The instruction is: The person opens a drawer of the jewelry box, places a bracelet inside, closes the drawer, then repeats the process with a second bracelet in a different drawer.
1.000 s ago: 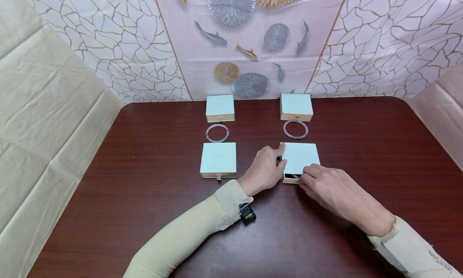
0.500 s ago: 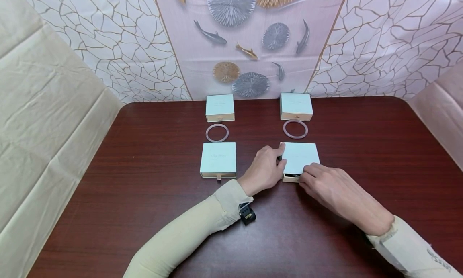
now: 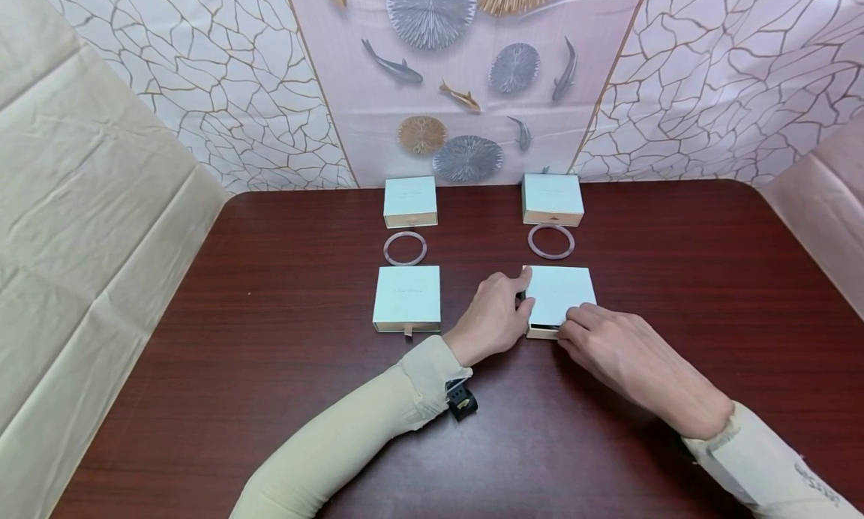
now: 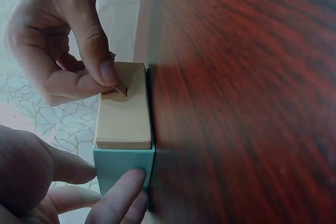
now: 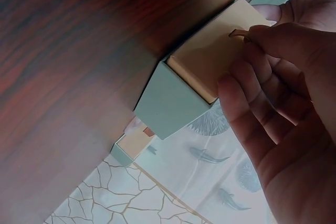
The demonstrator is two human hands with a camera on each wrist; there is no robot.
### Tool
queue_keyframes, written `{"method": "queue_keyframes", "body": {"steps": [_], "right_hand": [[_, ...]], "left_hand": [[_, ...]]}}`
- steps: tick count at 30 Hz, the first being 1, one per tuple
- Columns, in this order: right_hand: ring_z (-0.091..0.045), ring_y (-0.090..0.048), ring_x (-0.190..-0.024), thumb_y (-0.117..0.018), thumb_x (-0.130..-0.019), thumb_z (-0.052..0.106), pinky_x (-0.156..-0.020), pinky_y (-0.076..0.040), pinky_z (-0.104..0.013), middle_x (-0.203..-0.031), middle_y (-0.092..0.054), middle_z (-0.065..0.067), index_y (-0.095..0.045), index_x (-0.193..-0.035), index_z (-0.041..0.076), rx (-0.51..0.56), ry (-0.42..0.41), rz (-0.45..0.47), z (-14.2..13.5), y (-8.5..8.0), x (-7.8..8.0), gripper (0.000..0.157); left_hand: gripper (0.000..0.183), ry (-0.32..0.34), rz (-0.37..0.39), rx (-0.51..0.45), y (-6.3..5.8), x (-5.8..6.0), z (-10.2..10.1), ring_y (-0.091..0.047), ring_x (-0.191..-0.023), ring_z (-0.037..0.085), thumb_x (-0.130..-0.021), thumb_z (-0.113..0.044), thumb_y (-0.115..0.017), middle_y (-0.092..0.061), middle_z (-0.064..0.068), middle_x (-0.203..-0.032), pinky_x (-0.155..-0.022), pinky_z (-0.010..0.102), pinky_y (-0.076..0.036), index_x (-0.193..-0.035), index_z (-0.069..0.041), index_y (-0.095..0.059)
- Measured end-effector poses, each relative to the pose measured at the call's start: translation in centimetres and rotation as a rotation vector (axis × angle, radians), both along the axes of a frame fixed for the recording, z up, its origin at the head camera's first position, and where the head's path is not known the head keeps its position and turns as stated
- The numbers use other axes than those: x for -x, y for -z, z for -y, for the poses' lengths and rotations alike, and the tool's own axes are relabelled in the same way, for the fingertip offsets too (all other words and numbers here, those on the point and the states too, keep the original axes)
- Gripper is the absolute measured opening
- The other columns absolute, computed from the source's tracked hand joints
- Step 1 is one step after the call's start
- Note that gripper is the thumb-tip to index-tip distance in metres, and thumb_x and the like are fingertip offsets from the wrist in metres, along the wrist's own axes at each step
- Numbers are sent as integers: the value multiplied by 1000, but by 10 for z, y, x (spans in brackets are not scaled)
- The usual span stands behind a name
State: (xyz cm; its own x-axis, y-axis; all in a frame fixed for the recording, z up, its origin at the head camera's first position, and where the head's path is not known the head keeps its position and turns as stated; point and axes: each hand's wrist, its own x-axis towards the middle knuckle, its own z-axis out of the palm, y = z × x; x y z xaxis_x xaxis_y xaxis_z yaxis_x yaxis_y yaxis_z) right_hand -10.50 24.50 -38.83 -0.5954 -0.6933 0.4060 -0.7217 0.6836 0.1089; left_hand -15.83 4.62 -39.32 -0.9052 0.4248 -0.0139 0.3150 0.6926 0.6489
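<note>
A pale mint drawer box lies on the table at the right front, its cream drawer out by a narrow gap. My left hand holds the box's left side; in the left wrist view its fingers touch the mint sleeve. My right hand is at the drawer's front. Between thumb and fingertip it pinches the small ribbon pull tab, seen in both wrist views. What lies inside the drawer is hidden.
Behind this box lies a pale purple bangle, with another mint box beyond it. To the left are a second bangle, a front box and a back box. Patterned cloth stands behind the table.
The drawer has slid slightly further into its sleeve, and the bangle glimpsed in its gap is out of sight. My right hand shifted a little with it; the left stayed put.
</note>
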Motion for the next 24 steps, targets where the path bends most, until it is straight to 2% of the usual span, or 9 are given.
{"method": "queue_keyframes", "body": {"steps": [24], "right_hand": [[-9, -47, -64, -74, -81, 4, -51, -44, -26, -72, -47, 5, -63, -77, 13, 12, 11, -5, 0, 1, 2, 15]], "left_hand": [[51, 1, 2, -4, 0, 0, 0, -60, -119, 22, -107, -22, -52, -63, 15, -128, -93, 27, -49, -156, -11, -41]]}}
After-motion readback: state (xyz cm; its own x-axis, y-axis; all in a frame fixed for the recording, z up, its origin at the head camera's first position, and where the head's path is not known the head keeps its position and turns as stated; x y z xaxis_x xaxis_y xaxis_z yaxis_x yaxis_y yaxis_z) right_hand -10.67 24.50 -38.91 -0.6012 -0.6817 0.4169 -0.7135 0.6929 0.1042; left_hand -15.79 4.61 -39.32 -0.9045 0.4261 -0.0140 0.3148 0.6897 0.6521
